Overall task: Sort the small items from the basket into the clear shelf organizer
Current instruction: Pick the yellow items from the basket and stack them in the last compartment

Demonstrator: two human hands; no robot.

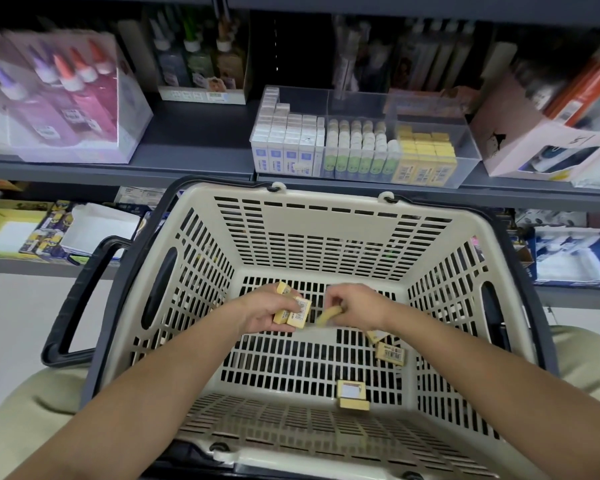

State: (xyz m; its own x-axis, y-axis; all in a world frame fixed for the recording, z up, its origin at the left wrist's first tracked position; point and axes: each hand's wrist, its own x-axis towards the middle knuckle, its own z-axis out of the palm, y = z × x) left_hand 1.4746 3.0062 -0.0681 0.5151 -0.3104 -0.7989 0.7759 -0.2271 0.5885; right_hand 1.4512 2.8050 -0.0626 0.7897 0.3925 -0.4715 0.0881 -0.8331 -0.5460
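A beige slotted basket (326,223) rests on my lap below the shelf. Inside it, my left hand (262,311) holds several small yellow boxes (297,313). My right hand (355,306) pinches one blurred yellow box (328,316) just to their right. More yellow boxes lie on the basket floor: two at the right (389,353) and two near the front (352,393). The clear shelf organizer (430,109) stands on the shelf above, holding white boxes (286,140), green glue sticks (359,150) and stacked yellow boxes (425,157).
A dark basket handle (80,299) folds out to the left. Glue bottle display boxes (63,98) stand on the shelf at left, a pink carton (541,133) at right. A lower shelf (49,233) holds trays of stationery behind the basket.
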